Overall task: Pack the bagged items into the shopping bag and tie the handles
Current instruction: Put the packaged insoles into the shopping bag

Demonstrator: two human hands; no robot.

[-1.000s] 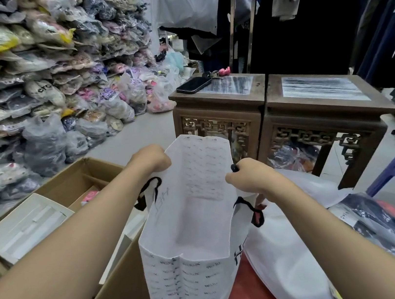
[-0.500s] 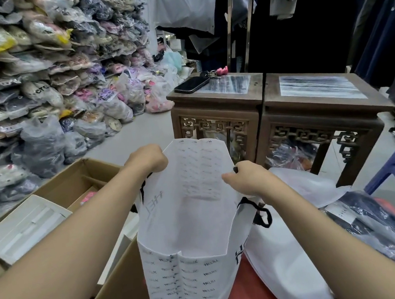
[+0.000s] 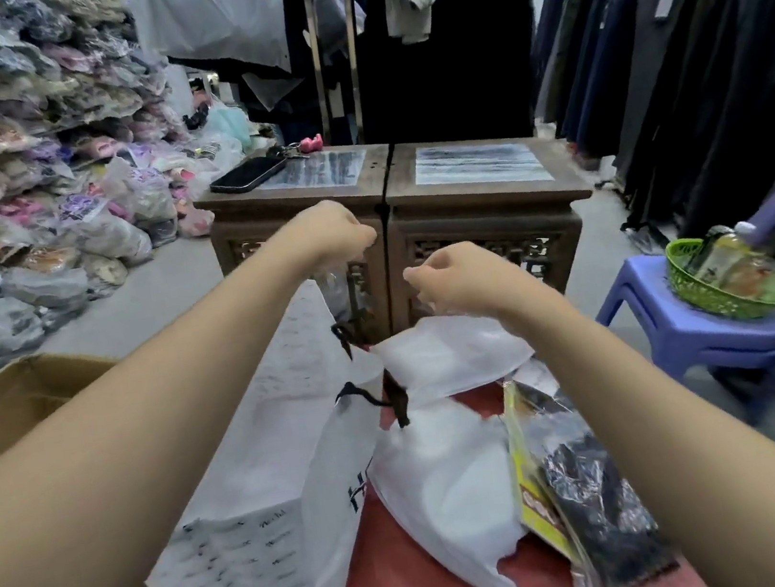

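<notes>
One shopping bag (image 3: pixel 263 487), two stands (image 3: pixel 253 217) (image 3: pixel 487 200) (side by side), one phone (image 3: pixel 248 173)

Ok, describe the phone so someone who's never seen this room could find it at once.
Two carved wooden side tables stand side by side mid-room. On the left table, at the left end of its top, lies the smartphone, next to keys with a pink charm. It is the only flat, glossy black slab there.

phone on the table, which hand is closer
Left. The left hand sits below-right of the phone; the right hand is lower and farther right.
</notes>
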